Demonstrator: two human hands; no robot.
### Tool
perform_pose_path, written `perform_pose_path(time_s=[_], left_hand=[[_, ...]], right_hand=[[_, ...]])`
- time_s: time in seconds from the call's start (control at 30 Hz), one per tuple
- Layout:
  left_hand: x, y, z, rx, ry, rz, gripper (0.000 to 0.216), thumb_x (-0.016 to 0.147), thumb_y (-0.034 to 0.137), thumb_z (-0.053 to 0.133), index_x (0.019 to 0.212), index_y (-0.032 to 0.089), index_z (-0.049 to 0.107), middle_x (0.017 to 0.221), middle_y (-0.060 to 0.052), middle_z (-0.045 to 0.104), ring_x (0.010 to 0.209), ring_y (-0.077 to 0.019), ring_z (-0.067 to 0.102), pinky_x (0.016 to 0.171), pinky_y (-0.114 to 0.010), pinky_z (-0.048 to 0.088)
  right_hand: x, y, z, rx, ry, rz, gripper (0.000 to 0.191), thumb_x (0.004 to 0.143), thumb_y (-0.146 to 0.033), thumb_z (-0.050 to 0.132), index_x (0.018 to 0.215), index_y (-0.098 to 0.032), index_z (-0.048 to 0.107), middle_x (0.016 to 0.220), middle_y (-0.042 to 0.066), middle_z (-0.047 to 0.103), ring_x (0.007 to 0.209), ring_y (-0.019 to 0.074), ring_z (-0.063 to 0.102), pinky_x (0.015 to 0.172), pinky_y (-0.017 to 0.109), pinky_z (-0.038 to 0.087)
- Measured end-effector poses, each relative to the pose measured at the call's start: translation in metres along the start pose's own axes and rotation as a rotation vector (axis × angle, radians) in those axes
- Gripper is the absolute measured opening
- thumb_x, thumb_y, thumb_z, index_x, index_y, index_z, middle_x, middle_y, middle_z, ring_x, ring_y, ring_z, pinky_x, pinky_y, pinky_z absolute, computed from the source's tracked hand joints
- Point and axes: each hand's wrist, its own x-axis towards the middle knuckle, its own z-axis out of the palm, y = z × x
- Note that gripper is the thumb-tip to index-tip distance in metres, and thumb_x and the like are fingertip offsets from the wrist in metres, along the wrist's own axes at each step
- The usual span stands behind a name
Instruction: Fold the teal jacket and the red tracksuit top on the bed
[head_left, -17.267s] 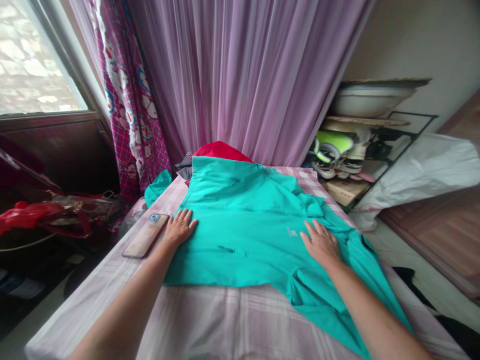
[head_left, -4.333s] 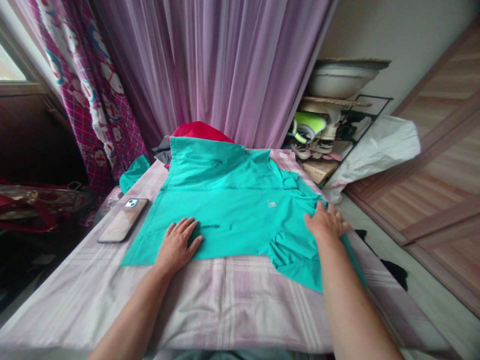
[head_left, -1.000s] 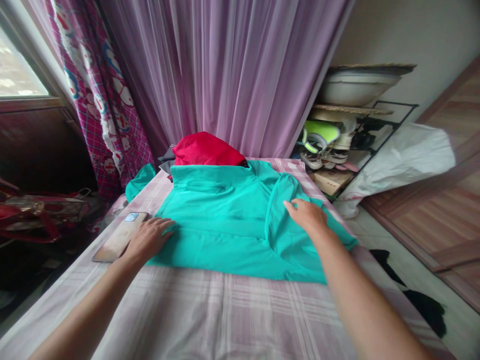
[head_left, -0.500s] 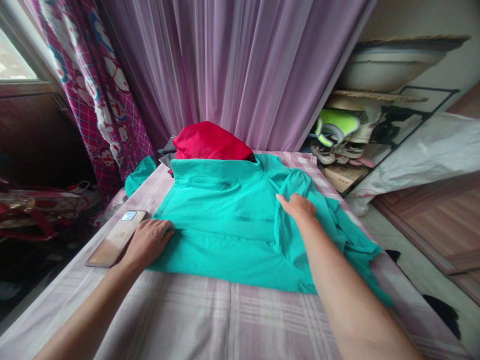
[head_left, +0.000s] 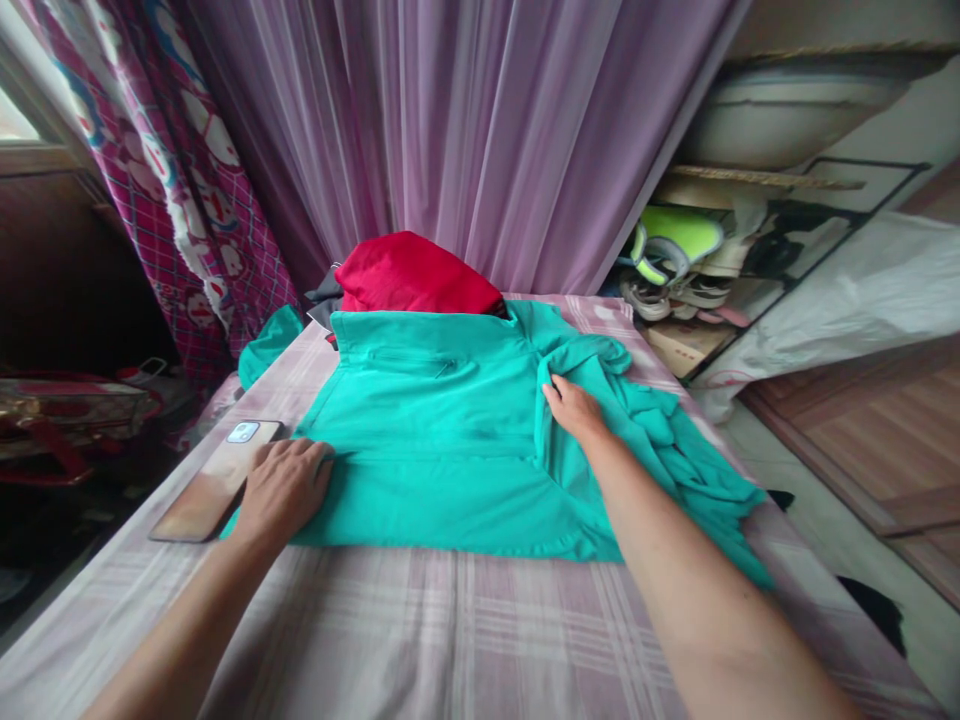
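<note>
Teal garment: the teal garment (head_left: 420,420) lay across the middle of the plaid cloth (head_left: 465,640), spread fairly smooth on the left and bunched in folds on the right; a short zip (head_left: 448,367) showed near its far edge.
Left hand: the left hand (head_left: 289,485) rested palm down on the garment's left end, fingers close together and slightly bent at the tips; whether they gripped any fabric could not be told.
Right hand: the right hand (head_left: 574,405) was at a raised fold on the garment's right part, fingers drawn in and tips against the fold; whether they pinched it could not be told.
Phone: the phone (head_left: 214,485) lay back up just left of the left hand, camera end far.
Red cloth: the red cloth (head_left: 420,275) sat heaped just beyond the garment's far edge.
Curtains: a purple curtain (head_left: 465,130) hung on the far side, a patterned curtain (head_left: 199,200) at far left.
Right side: a white basin (head_left: 795,120) stood above a lime-green visor (head_left: 686,235), with a white plastic bag (head_left: 862,300) nearer.
</note>
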Motion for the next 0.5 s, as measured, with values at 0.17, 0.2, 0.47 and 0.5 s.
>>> perform_pose_path(time_s=[0.17, 0.2, 0.47, 0.5], left_hand=[[-0.004, 0.002, 0.001, -0.126, 0.165, 0.036, 0.044, 0.095, 0.035, 0.036, 0.121, 0.018, 0.066, 0.133, -0.014, 0.065, 0.126, -0.0329, 0.057, 0.107, -0.049, 0.041], [-0.005, 0.003, 0.003, -0.171, 0.169, 0.077, 0.045, 0.096, 0.037, 0.034, 0.124, 0.019, 0.065, 0.134, -0.013, 0.065, 0.126, -0.0309, 0.058, 0.108, -0.047, 0.041], [-0.018, 0.019, 0.04, -0.211, 0.053, 0.115, 0.059, 0.097, 0.054, 0.037, 0.146, 0.023, 0.052, 0.154, -0.01, 0.049, 0.144, -0.0307, 0.042, 0.118, -0.051, 0.031], [-0.018, 0.019, 0.042, -0.204, 0.042, 0.11, 0.059, 0.098, 0.054, 0.038, 0.147, 0.024, 0.05, 0.155, -0.009, 0.048, 0.145, -0.0298, 0.04, 0.119, -0.051, 0.03]], right_hand=[[-0.047, -0.002, -0.012, 0.05, 0.159, -0.128, 0.054, 0.101, -0.037, 0.031, 0.145, -0.015, 0.051, 0.142, 0.014, 0.06, 0.129, 0.027, 0.056, 0.106, 0.038, 0.042], [-0.064, -0.002, -0.012, 0.06, 0.187, -0.191, 0.053, 0.101, -0.037, 0.03, 0.144, -0.016, 0.053, 0.142, 0.013, 0.06, 0.13, 0.0262, 0.055, 0.108, 0.038, 0.042], [-0.141, 0.044, 0.025, -0.096, 0.098, -0.263, 0.048, 0.099, -0.039, 0.034, 0.14, -0.029, 0.057, 0.15, 0.006, 0.053, 0.14, 0.0266, 0.045, 0.114, 0.054, 0.033], [-0.138, 0.05, 0.027, -0.1, 0.081, -0.247, 0.048, 0.099, -0.039, 0.033, 0.14, -0.029, 0.057, 0.151, 0.006, 0.052, 0.141, 0.0261, 0.045, 0.114, 0.054, 0.033]])
